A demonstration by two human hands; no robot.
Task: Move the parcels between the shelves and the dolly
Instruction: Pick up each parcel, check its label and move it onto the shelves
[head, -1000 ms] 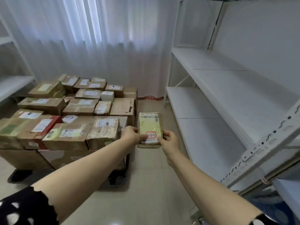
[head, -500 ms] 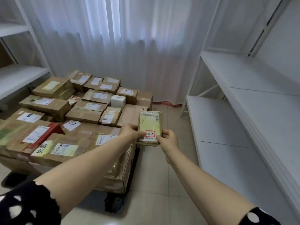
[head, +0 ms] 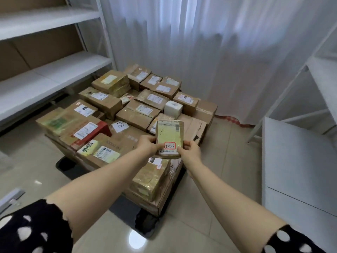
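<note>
A person is holding a small flat parcel [head: 170, 137] out in front of them with both hands, above the near right corner of a loaded dolly [head: 127, 212]. The parcel is wrapped in glossy clear tape over a pale yellow-green face with brown cardboard edges. A red-bordered white sticker [head: 170, 146] near its lower edge is showing the handwritten code "3-3-5". A barcode [head: 176, 126] is sitting at its top right corner (the printed text beside it is too small to read).

The left hand [head: 147, 146] is pinching the parcel's lower left edge, thumb on top. The right hand [head: 191, 150] is pinching the lower right corner the same way.

Below, brown taped boxes [head: 102, 99] with white shipping labels are covering the dolly, along with one white cube box [head: 173, 107]. A yellow label [head: 89, 147] on one near box is showing large Chinese characters. White metal shelves are standing on the left [head: 54, 64] and on the right [head: 291, 152], and a white curtain [head: 200, 42] is hanging behind.
</note>
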